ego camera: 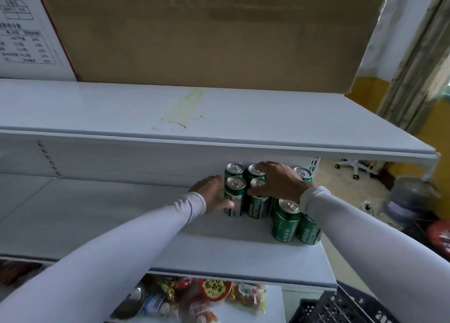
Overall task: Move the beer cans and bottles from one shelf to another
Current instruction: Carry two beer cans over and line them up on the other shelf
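Both arms reach far forward in pale sleeves, the left hand (214,195) curled thumb-forward around a can's side, the right hand (277,182) spread palm-down, fingers bent over can tops.

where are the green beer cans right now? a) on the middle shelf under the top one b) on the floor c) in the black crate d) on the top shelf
a, the green beer cans stand on the middle shelf beneath the top shelf, with the left hand and right hand on them.
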{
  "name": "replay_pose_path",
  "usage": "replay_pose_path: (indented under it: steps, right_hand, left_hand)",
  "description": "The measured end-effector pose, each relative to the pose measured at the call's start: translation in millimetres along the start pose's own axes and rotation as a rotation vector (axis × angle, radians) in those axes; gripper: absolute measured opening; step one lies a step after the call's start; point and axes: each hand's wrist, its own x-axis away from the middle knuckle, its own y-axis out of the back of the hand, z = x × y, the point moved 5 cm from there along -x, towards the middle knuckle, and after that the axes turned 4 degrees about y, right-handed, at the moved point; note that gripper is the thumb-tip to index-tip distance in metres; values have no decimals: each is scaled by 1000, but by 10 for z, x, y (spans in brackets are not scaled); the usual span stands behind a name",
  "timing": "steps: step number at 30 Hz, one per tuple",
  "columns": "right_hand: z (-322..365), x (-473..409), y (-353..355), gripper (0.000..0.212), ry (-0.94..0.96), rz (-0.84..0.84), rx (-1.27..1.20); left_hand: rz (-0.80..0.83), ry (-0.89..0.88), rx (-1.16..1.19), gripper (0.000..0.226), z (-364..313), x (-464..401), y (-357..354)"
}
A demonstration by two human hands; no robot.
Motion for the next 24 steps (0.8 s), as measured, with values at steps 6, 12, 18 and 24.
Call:
replay_pose_path:
  steps: [6,12,18,24]
  right_hand:
    - [560,-306,36,60,19,141,-99]
    - [1755,-773,-215,68,204,120,-60]
    - [3558,-1261,-680,65,388,135,-36]
    - [5584,-1605,-1222,65,561,185,-99]
  left_hand:
    - [24,79,-154,74,460,301,403]
    - [-5,225,-95,80,1509,932,792]
    - [-83,367,-60,77,2983,1805,1244]
    - [-124,564,-42,74,4676,2969,1860]
